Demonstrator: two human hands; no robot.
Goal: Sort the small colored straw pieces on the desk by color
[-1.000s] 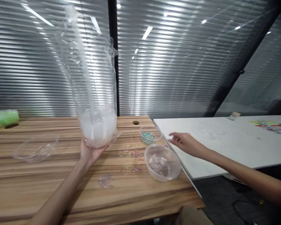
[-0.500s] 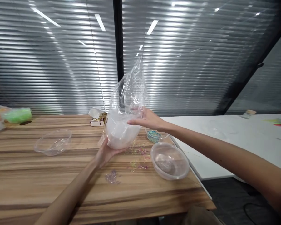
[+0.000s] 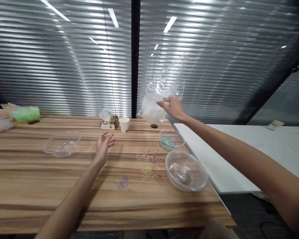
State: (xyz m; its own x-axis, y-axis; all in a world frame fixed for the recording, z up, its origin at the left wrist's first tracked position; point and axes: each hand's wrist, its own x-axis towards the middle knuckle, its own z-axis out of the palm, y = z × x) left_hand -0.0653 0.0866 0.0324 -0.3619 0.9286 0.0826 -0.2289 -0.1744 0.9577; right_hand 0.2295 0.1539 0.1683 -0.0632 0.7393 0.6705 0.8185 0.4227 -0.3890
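My right hand (image 3: 173,107) grips a clear plastic bag (image 3: 154,104) with whitish, stacked bowl-like contents, held up at the back of the table in front of the blinds. The bag's loose top stands up above my fingers. My left hand (image 3: 104,146) hovers over the wood table with fingers apart and nothing in it. Below the bag is a clear bowl (image 3: 173,134) with blue-green bits in it. In front of that bowl stands a larger clear bowl (image 3: 186,171). Small coloured tube-like pieces (image 3: 149,157) lie scattered on the wood, with a pale purple cluster (image 3: 123,183) nearer me.
Another clear bowl (image 3: 62,144) sits at left. A tissue pack (image 3: 108,120) and a paper cup (image 3: 124,124) stand at the back. Bagged items with a green roll (image 3: 27,114) lie far left. A white table (image 3: 239,156) adjoins on the right, holding a small jar (image 3: 275,124).
My left hand has let go of the bag's underside and moved left, opening. My right hand has carried the bag back and to the right, uncovering the paper cup.
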